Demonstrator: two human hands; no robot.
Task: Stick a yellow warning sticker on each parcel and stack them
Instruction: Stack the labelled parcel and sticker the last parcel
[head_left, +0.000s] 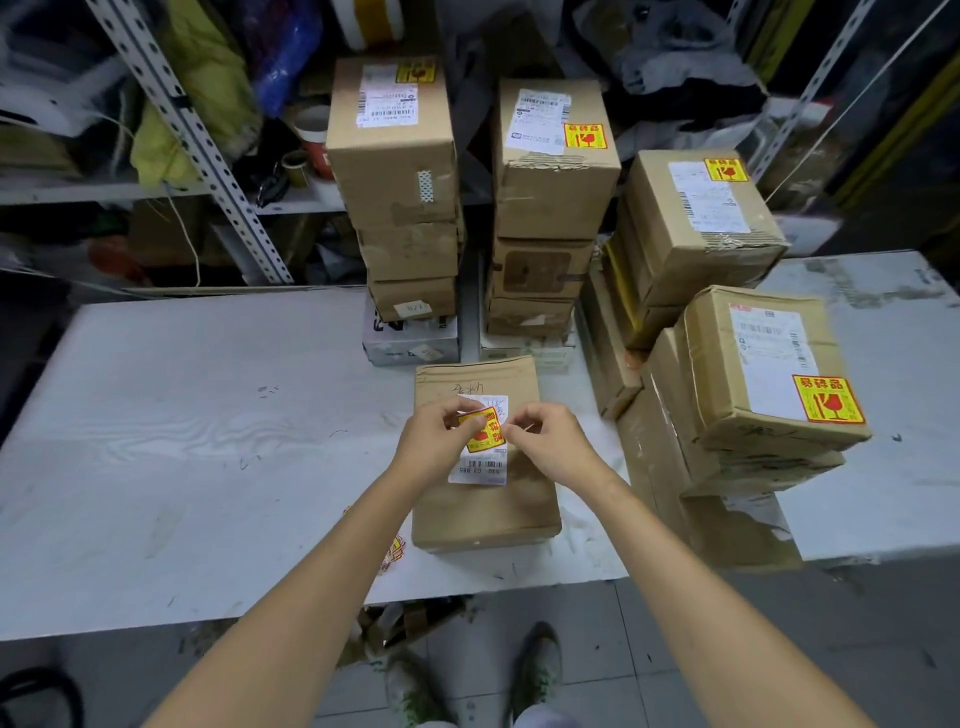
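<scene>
Hands (488, 436) pinching yellow sticker (485, 430), apparently above parcel (483, 499), forearms outstretched

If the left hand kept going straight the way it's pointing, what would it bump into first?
The left hand points away from the person, over the parcel it is working on. Going straight on, it would probably first meet the left stack of boxes at the table's back, though depth is hard to judge from one view.

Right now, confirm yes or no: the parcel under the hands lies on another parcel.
No, the parcel lies directly on the white table.
</scene>
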